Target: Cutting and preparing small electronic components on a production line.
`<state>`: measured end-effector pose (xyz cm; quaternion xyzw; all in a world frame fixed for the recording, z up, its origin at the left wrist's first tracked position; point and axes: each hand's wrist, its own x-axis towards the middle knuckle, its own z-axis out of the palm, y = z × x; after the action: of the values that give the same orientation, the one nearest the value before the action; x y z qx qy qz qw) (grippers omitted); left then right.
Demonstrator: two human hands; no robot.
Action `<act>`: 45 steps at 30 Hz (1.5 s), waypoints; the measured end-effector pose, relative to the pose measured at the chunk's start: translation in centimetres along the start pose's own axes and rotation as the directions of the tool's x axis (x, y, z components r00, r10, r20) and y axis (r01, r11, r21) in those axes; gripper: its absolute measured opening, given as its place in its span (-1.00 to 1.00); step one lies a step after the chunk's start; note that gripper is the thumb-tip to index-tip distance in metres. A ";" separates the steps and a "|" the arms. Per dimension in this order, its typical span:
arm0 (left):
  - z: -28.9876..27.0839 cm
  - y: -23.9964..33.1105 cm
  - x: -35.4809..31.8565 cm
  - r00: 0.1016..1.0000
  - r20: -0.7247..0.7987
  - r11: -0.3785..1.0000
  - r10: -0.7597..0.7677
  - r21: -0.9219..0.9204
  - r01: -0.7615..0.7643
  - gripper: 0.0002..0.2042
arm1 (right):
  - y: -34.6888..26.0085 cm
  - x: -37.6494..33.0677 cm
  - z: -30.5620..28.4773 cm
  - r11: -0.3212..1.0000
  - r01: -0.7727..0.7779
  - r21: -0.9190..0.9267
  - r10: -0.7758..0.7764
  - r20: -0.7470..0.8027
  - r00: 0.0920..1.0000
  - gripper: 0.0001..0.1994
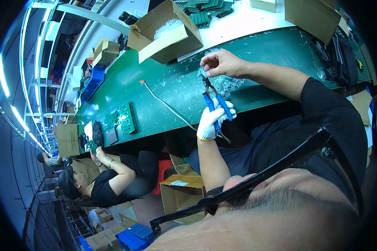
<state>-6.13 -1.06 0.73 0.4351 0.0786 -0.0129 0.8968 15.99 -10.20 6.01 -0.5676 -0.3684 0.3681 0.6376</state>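
Observation:
My left hand [208,124], in a white glove with a yellow cuff edge, is closed round the blue-handled cutting pliers [214,98]. Their dark jaws point up toward my right hand [224,63], which is bare. Its thumb and fingers pinch a small clear plastic piece [202,71] right at the jaws; the jaws' exact bite on it is too small to make out. Beneath and beside the pliers, a pile of similar clear plastic pieces [230,85] lies on the green table mat [163,90].
Thin scraps litter the mat. An open cardboard box [165,35] holds clear plastic pieces. Green circuit boards [203,14] are stacked behind; more boards [125,118] lie left. A pale cable [165,104] crosses the mat. A co-worker [109,180] sits left. A black bag [341,62] is at right.

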 end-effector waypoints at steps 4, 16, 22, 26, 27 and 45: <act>0.4 -0.2 -0.1 0.998 -0.055 0.997 0.001 0.075 0.003 -0.26 | 0.6 0.0 0.0 0.995 0.046 -0.084 -0.047 -0.017 0.999 -0.66; 3.0 -0.4 0.8 0.938 -0.335 0.953 0.090 0.302 0.016 -0.55 | 0.3 0.1 -0.4 0.993 0.006 -0.118 -0.011 -0.035 0.999 -0.69; 2.3 -0.1 0.6 0.951 -0.291 0.970 0.105 0.243 -0.032 -0.50 | 0.6 0.8 -2.0 0.992 0.018 -0.127 -0.017 0.010 1.000 -0.72; 0.9 -0.2 0.2 0.953 -0.276 0.992 0.126 0.064 -0.113 -0.45 | -0.2 1.6 -4.1 0.901 0.038 -0.433 0.051 0.193 0.980 -0.70; 0.8 0.0 0.2 0.957 -0.258 0.992 0.130 0.041 -0.123 -0.42 | -0.5 1.7 -4.6 0.780 0.079 -0.621 0.124 0.278 0.952 -0.68; 0.2 -0.2 0.3 0.968 -0.203 0.989 0.144 0.006 -0.145 -0.37 | 4.8 0.4 -0.8 0.341 0.154 -0.927 -0.031 0.152 0.988 -0.81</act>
<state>-5.82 -1.35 0.67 0.4347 0.1380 0.0974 0.8846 16.59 -9.81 1.18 -0.7875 -0.5776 0.0848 0.1977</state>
